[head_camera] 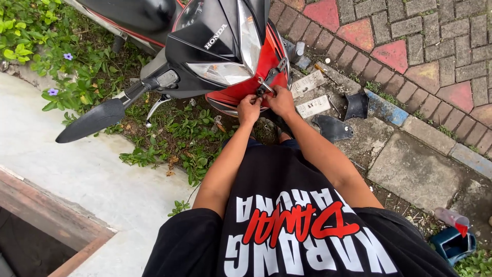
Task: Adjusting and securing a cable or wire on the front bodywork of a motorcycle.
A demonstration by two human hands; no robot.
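Note:
A red and black motorbike (215,46) stands in front of me, its headlight and front cover facing me. Both my hands are pressed together against the lower red front panel (266,64). My left hand (248,109) is closed below the panel's edge. My right hand (281,100) sits beside it, fingers closed on a small metal tool or bracket (269,82) that sticks up against the panel. What exactly the left hand grips is hidden by its fingers.
The bike's left mirror (92,120) juts out over weeds (179,138). Two black plastic parts (333,127) and two licence plates (313,106) lie on the ground to the right. A brick pavement (420,46) lies beyond. A blue container (452,243) is at lower right.

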